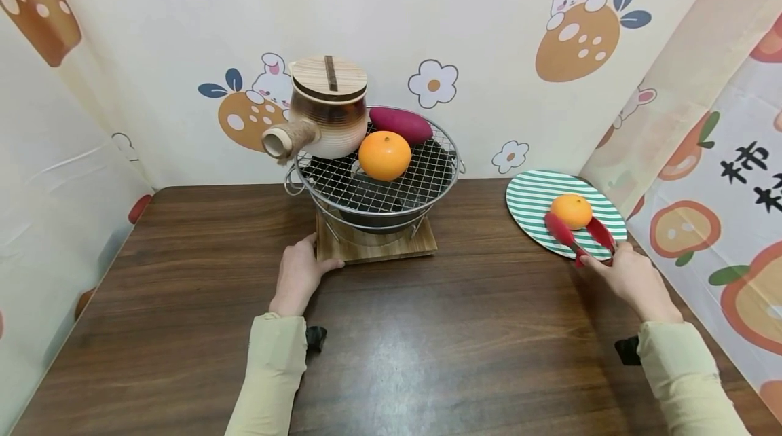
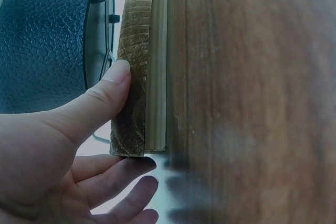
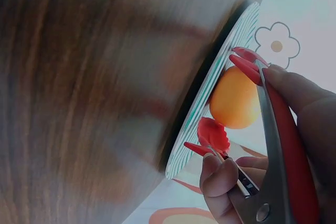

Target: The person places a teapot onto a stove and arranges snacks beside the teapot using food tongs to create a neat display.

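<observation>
My left hand (image 1: 299, 271) holds the near left corner of a square wooden board (image 1: 394, 250), thumb along its front edge and fingers round its side. On that board stands a small grill (image 1: 379, 220) with a round wire mesh. With my right hand (image 1: 635, 280) I grip metal tongs (image 3: 272, 135) that have red handles and red tips. The tips are spread, one on each side of an orange (image 1: 571, 210), which lies on a round green-and-white striped plate (image 1: 527, 200) at the right.
On the mesh sit a brown-and-cream teapot (image 1: 332, 127) with a wooden lid and a side handle, another orange (image 1: 385, 156) and a purple sweet potato (image 1: 400, 125). A patterned cloth (image 1: 489, 28) hangs behind the dark wooden table (image 1: 440, 341).
</observation>
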A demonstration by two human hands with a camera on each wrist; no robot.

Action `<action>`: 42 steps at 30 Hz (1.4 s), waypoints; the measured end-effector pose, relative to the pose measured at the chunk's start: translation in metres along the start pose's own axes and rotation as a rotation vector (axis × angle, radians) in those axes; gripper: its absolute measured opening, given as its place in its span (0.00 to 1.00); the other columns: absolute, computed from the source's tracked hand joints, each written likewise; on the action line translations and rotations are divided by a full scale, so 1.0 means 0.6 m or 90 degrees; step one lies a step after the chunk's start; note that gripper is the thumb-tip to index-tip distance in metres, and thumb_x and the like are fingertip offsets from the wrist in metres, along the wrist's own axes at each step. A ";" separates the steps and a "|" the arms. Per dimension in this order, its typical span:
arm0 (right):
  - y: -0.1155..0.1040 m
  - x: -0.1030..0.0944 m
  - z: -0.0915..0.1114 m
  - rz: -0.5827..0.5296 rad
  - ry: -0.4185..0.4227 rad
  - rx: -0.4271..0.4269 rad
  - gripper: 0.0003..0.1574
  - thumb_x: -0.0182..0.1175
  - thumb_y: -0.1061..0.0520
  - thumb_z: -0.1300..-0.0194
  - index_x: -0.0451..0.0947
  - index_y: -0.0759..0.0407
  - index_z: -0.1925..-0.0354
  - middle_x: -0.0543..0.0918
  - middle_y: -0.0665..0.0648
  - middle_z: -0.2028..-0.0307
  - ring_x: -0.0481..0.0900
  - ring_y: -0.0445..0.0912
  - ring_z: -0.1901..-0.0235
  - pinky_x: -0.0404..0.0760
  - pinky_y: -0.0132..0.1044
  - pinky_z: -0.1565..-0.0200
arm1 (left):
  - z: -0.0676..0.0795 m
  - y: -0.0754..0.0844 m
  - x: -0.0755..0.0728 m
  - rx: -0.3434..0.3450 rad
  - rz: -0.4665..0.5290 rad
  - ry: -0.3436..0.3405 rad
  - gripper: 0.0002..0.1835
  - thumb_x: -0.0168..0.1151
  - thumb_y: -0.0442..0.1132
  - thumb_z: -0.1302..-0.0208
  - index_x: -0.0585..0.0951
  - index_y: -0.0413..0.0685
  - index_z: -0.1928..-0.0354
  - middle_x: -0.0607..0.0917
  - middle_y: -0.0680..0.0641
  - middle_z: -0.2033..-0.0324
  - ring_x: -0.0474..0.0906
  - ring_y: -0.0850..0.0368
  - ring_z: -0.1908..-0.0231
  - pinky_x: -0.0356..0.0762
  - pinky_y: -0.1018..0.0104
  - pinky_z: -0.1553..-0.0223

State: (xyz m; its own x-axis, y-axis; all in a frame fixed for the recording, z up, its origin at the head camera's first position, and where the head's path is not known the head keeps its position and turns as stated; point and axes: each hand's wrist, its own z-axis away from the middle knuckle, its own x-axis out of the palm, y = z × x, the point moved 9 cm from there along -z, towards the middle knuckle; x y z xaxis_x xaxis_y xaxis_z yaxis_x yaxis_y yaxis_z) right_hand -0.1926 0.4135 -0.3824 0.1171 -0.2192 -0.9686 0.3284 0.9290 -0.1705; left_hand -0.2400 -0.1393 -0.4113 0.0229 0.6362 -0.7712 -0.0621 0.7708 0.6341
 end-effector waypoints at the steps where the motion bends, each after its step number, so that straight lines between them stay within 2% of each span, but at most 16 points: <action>1: -0.002 -0.001 -0.001 0.003 0.005 -0.007 0.59 0.49 0.25 0.38 0.59 0.85 0.52 0.73 0.76 0.69 0.72 0.60 0.73 0.76 0.45 0.74 | 0.000 0.000 0.000 0.001 0.000 0.000 0.43 0.73 0.47 0.47 0.67 0.27 0.35 0.78 0.27 0.45 0.78 0.35 0.47 0.77 0.46 0.47; 6: -0.013 -0.002 -0.003 0.001 0.015 -0.030 0.55 0.49 0.27 0.36 0.60 0.82 0.54 0.71 0.67 0.76 0.71 0.58 0.75 0.70 0.39 0.77 | 0.000 0.000 0.000 0.000 0.002 0.000 0.43 0.73 0.47 0.47 0.67 0.27 0.35 0.78 0.27 0.45 0.78 0.35 0.47 0.77 0.46 0.48; 13: -0.020 -0.003 -0.002 -0.009 0.019 -0.027 0.61 0.49 0.25 0.37 0.58 0.86 0.47 0.74 0.75 0.68 0.73 0.60 0.74 0.71 0.40 0.77 | 0.000 -0.001 0.001 -0.001 0.007 -0.003 0.44 0.72 0.47 0.47 0.67 0.27 0.35 0.77 0.26 0.44 0.78 0.35 0.46 0.77 0.46 0.47; 17: -0.026 -0.010 0.000 -0.014 0.050 -0.036 0.59 0.51 0.27 0.37 0.59 0.84 0.48 0.74 0.80 0.64 0.74 0.63 0.71 0.75 0.46 0.74 | 0.000 0.000 0.001 -0.002 0.006 -0.005 0.44 0.72 0.47 0.47 0.66 0.28 0.34 0.78 0.26 0.45 0.78 0.35 0.47 0.77 0.46 0.47; 23: -0.038 -0.018 0.005 -0.021 0.057 -0.039 0.62 0.51 0.26 0.37 0.56 0.84 0.40 0.69 0.85 0.51 0.73 0.70 0.61 0.78 0.63 0.61 | 0.000 0.000 0.000 -0.005 0.006 -0.007 0.44 0.72 0.47 0.47 0.66 0.28 0.34 0.79 0.26 0.47 0.79 0.36 0.49 0.78 0.47 0.48; 27: -0.049 -0.025 0.007 -0.014 0.063 -0.050 0.64 0.50 0.26 0.37 0.54 0.85 0.38 0.68 0.86 0.49 0.73 0.72 0.58 0.76 0.66 0.57 | 0.001 0.000 0.000 -0.005 0.006 -0.008 0.44 0.72 0.47 0.47 0.66 0.27 0.34 0.80 0.26 0.48 0.79 0.36 0.50 0.78 0.47 0.48; 29: -0.053 -0.026 0.008 -0.014 0.065 -0.053 0.64 0.51 0.25 0.38 0.54 0.85 0.38 0.69 0.85 0.50 0.73 0.71 0.59 0.77 0.65 0.57 | 0.001 0.000 0.000 -0.007 0.005 -0.009 0.44 0.72 0.47 0.47 0.66 0.28 0.34 0.80 0.26 0.48 0.79 0.36 0.49 0.78 0.47 0.48; 31: -0.055 -0.026 0.009 -0.019 0.063 -0.058 0.62 0.51 0.26 0.38 0.56 0.84 0.39 0.71 0.83 0.52 0.74 0.68 0.62 0.78 0.61 0.63 | 0.000 0.000 0.001 -0.010 0.002 -0.010 0.44 0.72 0.48 0.47 0.66 0.28 0.34 0.79 0.27 0.46 0.78 0.36 0.48 0.77 0.47 0.47; 34: -0.053 -0.019 0.010 -0.029 0.043 -0.055 0.58 0.51 0.26 0.37 0.59 0.81 0.43 0.75 0.78 0.60 0.75 0.62 0.69 0.78 0.49 0.72 | -0.001 -0.001 0.003 -0.015 0.002 -0.014 0.44 0.72 0.48 0.46 0.66 0.29 0.34 0.78 0.28 0.43 0.77 0.36 0.46 0.77 0.47 0.46; 36: -0.050 -0.013 0.011 -0.033 0.030 -0.057 0.54 0.51 0.27 0.37 0.61 0.80 0.49 0.75 0.72 0.68 0.73 0.57 0.73 0.73 0.41 0.76 | -0.001 -0.001 0.004 -0.017 0.001 -0.017 0.44 0.72 0.48 0.46 0.66 0.29 0.33 0.77 0.29 0.42 0.76 0.36 0.44 0.77 0.46 0.46; 39: -0.048 -0.007 0.011 -0.031 0.023 -0.058 0.50 0.51 0.27 0.36 0.63 0.77 0.55 0.71 0.64 0.76 0.71 0.53 0.76 0.69 0.37 0.77 | -0.002 -0.002 0.004 -0.018 0.004 -0.018 0.44 0.72 0.48 0.46 0.66 0.29 0.33 0.76 0.29 0.41 0.76 0.36 0.43 0.76 0.46 0.45; 41: -0.048 -0.006 0.010 -0.031 0.029 -0.060 0.49 0.51 0.28 0.36 0.63 0.76 0.56 0.70 0.62 0.77 0.71 0.53 0.77 0.69 0.37 0.78 | -0.002 -0.003 0.004 -0.020 0.003 -0.018 0.44 0.72 0.48 0.46 0.65 0.29 0.33 0.76 0.29 0.41 0.75 0.35 0.43 0.76 0.46 0.45; 42: -0.049 -0.007 0.010 -0.032 0.033 -0.061 0.49 0.51 0.28 0.36 0.63 0.77 0.55 0.71 0.64 0.76 0.71 0.53 0.77 0.69 0.37 0.78 | -0.002 -0.004 0.004 -0.021 0.004 -0.018 0.44 0.72 0.48 0.46 0.65 0.29 0.33 0.76 0.29 0.41 0.75 0.35 0.43 0.76 0.46 0.45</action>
State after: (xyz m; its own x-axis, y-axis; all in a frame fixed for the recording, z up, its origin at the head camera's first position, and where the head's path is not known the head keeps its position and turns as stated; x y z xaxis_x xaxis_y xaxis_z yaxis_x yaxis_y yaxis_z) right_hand -0.1970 0.3853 -0.3722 0.0528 -0.2520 -0.9663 0.2411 0.9422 -0.2326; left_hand -0.2411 -0.1396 -0.4148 0.0503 0.6420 -0.7651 -0.0944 0.7657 0.6363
